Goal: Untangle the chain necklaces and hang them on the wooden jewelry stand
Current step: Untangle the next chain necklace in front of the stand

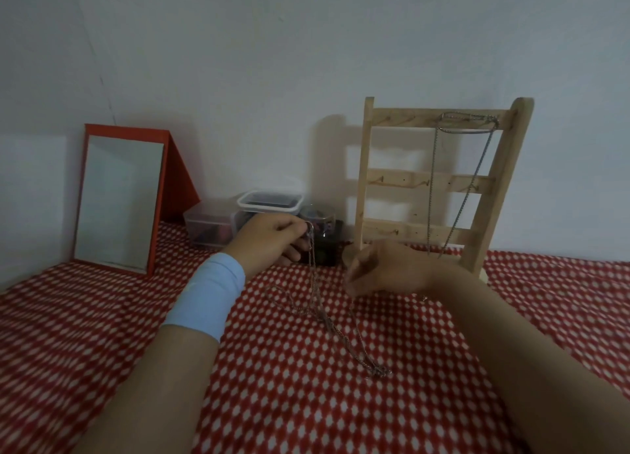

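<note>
A tangle of thin silver chain necklaces [327, 324] trails across the red-and-white cloth, from my left hand down to a bunched end near the middle. My left hand [272, 240], with a light blue band on its wrist, pinches the upper end of the chain and lifts it off the cloth. My right hand [378, 269] is blurred, fingers curled, and seems to pinch another strand of the chain. The wooden jewelry stand [484, 194] leans upright against the wall at the right. One silver necklace [433, 187] hangs from its top bar.
A red-framed mirror [119, 201] stands at the left against the wall. Clear plastic boxes [269, 203] and a dark jar [322, 235] sit just behind my left hand. The patterned cloth [306, 402] covers the whole surface.
</note>
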Tool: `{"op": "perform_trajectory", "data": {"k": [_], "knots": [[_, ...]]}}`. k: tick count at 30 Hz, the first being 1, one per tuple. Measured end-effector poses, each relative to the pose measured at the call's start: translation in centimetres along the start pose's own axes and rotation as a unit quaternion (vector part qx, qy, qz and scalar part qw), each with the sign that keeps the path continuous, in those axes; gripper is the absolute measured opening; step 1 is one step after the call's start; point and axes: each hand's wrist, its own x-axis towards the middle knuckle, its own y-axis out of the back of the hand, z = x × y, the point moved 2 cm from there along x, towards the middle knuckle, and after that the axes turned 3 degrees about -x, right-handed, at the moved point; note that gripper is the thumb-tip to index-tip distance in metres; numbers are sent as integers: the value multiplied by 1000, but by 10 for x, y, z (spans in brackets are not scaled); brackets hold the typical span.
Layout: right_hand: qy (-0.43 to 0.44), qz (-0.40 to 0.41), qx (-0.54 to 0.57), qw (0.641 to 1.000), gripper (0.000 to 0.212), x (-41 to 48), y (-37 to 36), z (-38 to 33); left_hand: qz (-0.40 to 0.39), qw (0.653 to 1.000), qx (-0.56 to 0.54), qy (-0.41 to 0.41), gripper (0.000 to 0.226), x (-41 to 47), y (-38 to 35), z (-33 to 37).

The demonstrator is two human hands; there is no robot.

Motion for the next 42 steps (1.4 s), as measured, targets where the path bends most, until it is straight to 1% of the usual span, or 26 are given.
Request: {"op": "perform_trajectory", "data": {"k": [1, 2, 3, 4, 6, 7, 9, 11, 12, 14, 15, 16, 18, 20, 22, 24, 25, 28, 31, 33, 35, 36, 37, 38, 40, 42], "knots": [[-12, -24, -60, 998, 12, 0, 1, 1, 4, 1000, -9, -9, 21, 0, -1, 3], [-17, -26, -84, 996, 18, 1, 2, -1, 4, 1000, -18, -19, 20, -1, -2, 6], [-9, -9, -65, 998, 22, 1, 2, -5, 1, 999, -26, -31, 19, -2, -5, 10], [3, 20, -8, 1000, 23, 1, 2, -10, -2, 998, -32, -46, 18, -3, -8, 14], [30, 63, 132, 989, 20, -1, 1, -19, 3, 996, -38, -82, 16, -5, -14, 23], [44, 79, 176, 980, 20, 0, 1, -22, 13, 994, -39, -100, 15, -6, -16, 26], [64, 114, 224, 966, 18, 0, 3, -24, 38, 991, -46, -121, 14, -6, -19, 29], [68, 132, 258, 955, 18, -1, 6, -22, 38, 989, -94, -106, 10, -6, -23, 27], [66, 132, 286, 947, 18, -1, 7, -21, 18, 986, -142, -82, 11, -5, -26, 24], [61, 130, 344, 928, 19, -1, 9, -19, -47, 968, -247, -9, 21, -7, -36, 19], [62, 133, 363, 920, 21, 0, 11, -17, -81, 958, -274, 22, 23, -9, -41, 17], [62, 139, 376, 914, 24, 2, 11, -16, -109, 953, -278, 43, 23, -11, -44, 15], [59, 159, 401, 900, 23, 4, 14, -14, -148, 959, -237, 54, 18, -13, -47, 12], [50, 176, 420, 889, 17, 4, 16, -12, -156, 966, -201, 48, 14, -14, -47, 10], [39, 184, 432, 882, 16, 3, 17, -11, -145, 972, -178, 39, 13, -12, -44, 9], [25, 192, 422, 886, 16, 3, 18, -9, -130, 980, -150, 31, 12, -12, -43, 10], [11, 199, 399, 895, 17, 3, 18, -7, -123, 982, -139, 31, 13, -12, -43, 9], [-61, 221, 244, 942, 24, 1, 21, 0, -99, 991, -91, 28, 16, -8, -41, 3], [-118, 186, 72, 973, 29, -2, 24, 5, -95, 995, 0, 8, 24, -5, -43, -4], [-129, 152, -12, 980, 31, -1, 22, 5, -107, 994, 38, 6, 33, -4, -46, -8], [-98, 156, -58, 981, 22, 1, 19, 3, -119, 992, 22, 27, 38, -4, -50, -14], [-69, 159, -65, 983, 16, 0, 17, -1, -124, 991, -3, 40, 39, -4, -51, -16], [-43, 147, -58, 986, 18, 1, 15, -3, -127, 990, -33, 55, 39, -4, -52, -17], [-22, 124, -25, 992, 23, 1, 12, -5, -128, 988, -60, 70, 37, -4, -52, -18], [-5, 78, 65, 995, 25, 2, 5, -5, -131, 981, -100, 99, 34, -5, -52, -19], [4, 92, 109, 990, 20, 4, 2, -1, -138, 975, -126, 117, 32, -6, -52, -18]]}}
